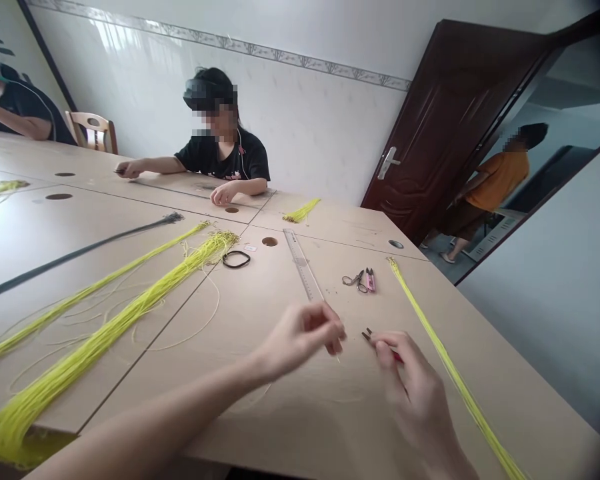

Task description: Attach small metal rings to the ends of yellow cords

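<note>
Red-handled pliers (397,357) in right hand (416,387), fingers clamped round the grip; tips jut past the fingertips toward left hand (300,337), slightly parted. Left thumb and fingers drawn together; thin cord (339,359) end just below them, blurred, cannot tell if pinched. Left forearm slants in over near edge of table (290,427). Ruler (303,263) beyond left hand; scissors (356,282) beside pink snips (371,281) beyond pliers. Yellow bundle (443,350) along table's right edge.

Ruler (299,262) behind left hand (303,330), scissors (359,281) to right
</note>
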`<state>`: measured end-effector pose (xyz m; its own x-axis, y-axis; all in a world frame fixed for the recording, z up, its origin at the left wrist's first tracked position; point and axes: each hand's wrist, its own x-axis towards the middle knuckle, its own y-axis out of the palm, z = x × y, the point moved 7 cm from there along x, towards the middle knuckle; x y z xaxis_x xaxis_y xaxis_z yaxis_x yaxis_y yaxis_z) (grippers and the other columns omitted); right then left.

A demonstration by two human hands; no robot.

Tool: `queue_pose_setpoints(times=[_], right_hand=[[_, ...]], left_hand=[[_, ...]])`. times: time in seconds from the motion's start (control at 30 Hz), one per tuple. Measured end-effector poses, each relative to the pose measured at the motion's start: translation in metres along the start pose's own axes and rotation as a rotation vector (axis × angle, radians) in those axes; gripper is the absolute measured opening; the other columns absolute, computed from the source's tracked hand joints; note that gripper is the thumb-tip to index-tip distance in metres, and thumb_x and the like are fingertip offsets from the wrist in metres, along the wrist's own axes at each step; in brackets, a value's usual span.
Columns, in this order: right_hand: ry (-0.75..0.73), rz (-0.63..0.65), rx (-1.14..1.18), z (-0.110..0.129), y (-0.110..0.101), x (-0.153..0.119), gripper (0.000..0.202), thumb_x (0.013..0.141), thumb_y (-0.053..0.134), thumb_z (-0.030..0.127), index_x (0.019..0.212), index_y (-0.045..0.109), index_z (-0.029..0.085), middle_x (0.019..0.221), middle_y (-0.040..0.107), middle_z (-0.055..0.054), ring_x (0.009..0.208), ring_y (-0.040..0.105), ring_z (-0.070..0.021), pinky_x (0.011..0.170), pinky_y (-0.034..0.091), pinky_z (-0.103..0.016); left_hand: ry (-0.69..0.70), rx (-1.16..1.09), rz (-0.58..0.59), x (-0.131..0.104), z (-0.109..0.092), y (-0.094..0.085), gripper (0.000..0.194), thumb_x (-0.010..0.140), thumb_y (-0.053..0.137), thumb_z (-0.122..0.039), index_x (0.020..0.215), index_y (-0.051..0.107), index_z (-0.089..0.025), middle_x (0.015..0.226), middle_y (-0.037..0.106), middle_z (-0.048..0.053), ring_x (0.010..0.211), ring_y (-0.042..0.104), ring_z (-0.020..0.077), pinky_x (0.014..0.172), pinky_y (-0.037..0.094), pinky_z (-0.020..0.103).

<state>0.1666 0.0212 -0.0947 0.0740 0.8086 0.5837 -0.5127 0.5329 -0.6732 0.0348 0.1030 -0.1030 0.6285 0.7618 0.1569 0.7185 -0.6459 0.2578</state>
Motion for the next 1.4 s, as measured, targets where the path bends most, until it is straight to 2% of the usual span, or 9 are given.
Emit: queue_pose_setpoints(times=[0.17, 0.27, 0.47, 0.67, 0.8, 1.03, 1.13, 1.23, 1.4], right_hand=[[0.008, 0.445, -0.073, 0.011, 0.05, 0.017, 0.031, 0.094, 0.03, 0.022, 0.107, 0.058, 0.017, 0.112, 0.062, -0.008, 0.108, 0.055, -0.0202, 0.094, 0.043, -0.037], [-0.03, 0.54, -0.092, 0.018, 0.067, 0.021, 0.038, 0.094, 0.03, 0.023, 0.122, 0.054, 0.012, 0.127, 0.056, -0.011, 0.119, 0.05, -0.0217, 0.102, 0.039, -0.038], [0.003, 0.589, -0.117, 0.016, 0.052, 0.004, 0.041, 0.094, 0.028, 0.023, 0.12, 0.059, 0.013, 0.126, 0.058, -0.009, 0.118, 0.051, -0.0216, 0.104, 0.038, -0.039], [0.156, 0.664, -0.121, 0.013, 0.013, -0.037, 0.041, 0.095, 0.029, 0.028, 0.125, 0.054, 0.015, 0.13, 0.054, -0.006, 0.125, 0.044, -0.02, 0.107, 0.036, -0.038], [0.193, 0.74, -0.023, 0.025, -0.006, -0.062, 0.035, 0.096, 0.029, 0.03, 0.109, 0.061, 0.023, 0.113, 0.062, -0.003, 0.109, 0.055, -0.0184, 0.093, 0.048, -0.037], [0.028, 0.655, -0.052, 0.042, -0.001, -0.079, 0.038, 0.094, 0.038, 0.027, 0.13, 0.047, 0.019, 0.133, 0.05, -0.005, 0.128, 0.039, -0.0198, 0.105, 0.038, -0.042], [0.022, 0.524, -0.006, 0.047, -0.008, -0.085, 0.025, 0.093, 0.039, 0.023, 0.107, 0.059, 0.019, 0.106, 0.063, -0.006, 0.106, 0.055, -0.0189, 0.088, 0.049, -0.036], [0.201, 0.367, -0.072, 0.035, -0.02, -0.092, 0.027, 0.093, 0.039, 0.032, 0.073, 0.053, 0.02, 0.068, 0.06, -0.002, 0.066, 0.058, -0.0153, 0.06, 0.047, -0.029], [0.619, 0.624, -0.285, 0.0, -0.008, -0.12, 0.054, 0.087, 0.031, 0.061, 0.049, 0.03, 0.022, 0.042, 0.045, -0.001, 0.038, 0.043, -0.0147, 0.04, 0.028, -0.027]], left_hand=[[0.301, -0.384, -0.514, 0.018, -0.036, -0.093, 0.018, 0.085, 0.055, -0.017, 0.069, 0.049, -0.011, 0.065, 0.052, -0.003, 0.05, 0.045, 0.0053, 0.049, 0.042, 0.018], [0.392, -0.548, -0.791, 0.013, -0.044, -0.147, 0.021, 0.09, 0.05, -0.023, 0.073, 0.049, -0.011, 0.064, 0.047, -0.004, 0.046, 0.039, 0.0043, 0.043, 0.038, 0.016], [0.481, -0.658, -1.028, -0.005, -0.052, -0.187, 0.016, 0.09, 0.051, -0.024, 0.082, 0.052, -0.011, 0.065, 0.047, -0.004, 0.043, 0.035, 0.0028, 0.037, 0.03, 0.014], [0.48, -0.605, -1.007, -0.002, -0.054, -0.18, 0.017, 0.089, 0.052, -0.023, 0.077, 0.05, -0.011, 0.065, 0.048, -0.004, 0.042, 0.03, 0.0024, 0.036, 0.027, 0.014], [0.416, -0.566, -0.931, 0.007, -0.045, -0.169, 0.021, 0.088, 0.052, -0.021, 0.07, 0.046, -0.012, 0.063, 0.046, -0.005, 0.04, 0.027, 0.0024, 0.035, 0.024, 0.015], [0.277, -0.402, -0.654, 0.025, -0.015, -0.12, 0.015, 0.081, 0.054, -0.011, 0.068, 0.048, -0.013, 0.064, 0.05, -0.003, 0.042, 0.03, 0.0035, 0.038, 0.026, 0.016], [0.224, -0.345, -0.569, 0.027, -0.006, -0.099, 0.013, 0.079, 0.055, -0.01, 0.069, 0.048, -0.012, 0.065, 0.05, -0.003, 0.042, 0.03, 0.0034, 0.039, 0.027, 0.016], [0.173, -0.299, -0.467, 0.026, 0.0, -0.079, 0.013, 0.077, 0.056, -0.011, 0.068, 0.048, -0.012, 0.065, 0.051, -0.003, 0.043, 0.031, 0.0035, 0.04, 0.028, 0.016], [0.073, -0.218, -0.281, 0.022, 0.011, -0.046, 0.015, 0.074, 0.06, -0.015, 0.065, 0.049, -0.013, 0.066, 0.053, -0.001, 0.042, 0.035, 0.0036, 0.044, 0.03, 0.018]])
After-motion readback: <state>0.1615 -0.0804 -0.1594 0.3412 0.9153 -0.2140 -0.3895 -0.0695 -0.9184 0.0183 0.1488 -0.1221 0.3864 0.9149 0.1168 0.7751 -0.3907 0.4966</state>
